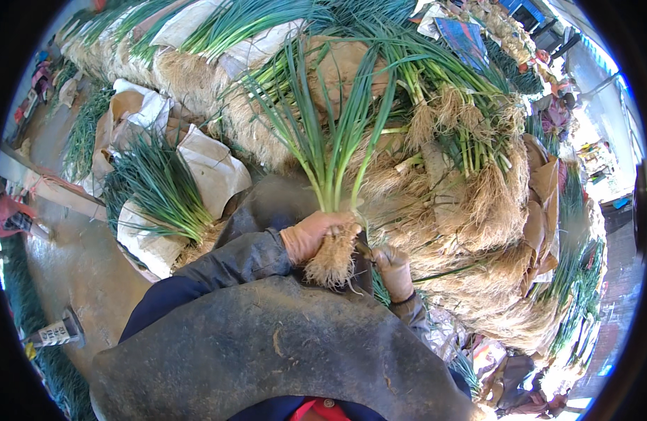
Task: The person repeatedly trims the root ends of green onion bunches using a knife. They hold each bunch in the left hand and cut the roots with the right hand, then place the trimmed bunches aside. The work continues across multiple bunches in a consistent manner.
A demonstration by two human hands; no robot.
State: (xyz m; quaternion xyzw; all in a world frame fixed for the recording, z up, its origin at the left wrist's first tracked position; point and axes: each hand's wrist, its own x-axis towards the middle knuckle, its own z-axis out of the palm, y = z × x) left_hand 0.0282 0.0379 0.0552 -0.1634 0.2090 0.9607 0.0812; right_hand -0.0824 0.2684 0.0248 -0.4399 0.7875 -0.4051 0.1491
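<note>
My left hand, in a pale glove, grips a bunch of green onions around the base of the stalks. The green leaves fan out away from me, and the tan roots hang below the fist, over my dark apron. Just right of the roots is my right hand, also gloved, its fingers closed around a small dark tool. That tool points toward the bunch; its kind is hard to tell because the hand hides part of it.
Stacked green onions with matted roots rise close on the right, loose bunches on top. More rows line the far side. At left lie a wrapped bundle and wet floor. A person's leg shows at the left edge.
</note>
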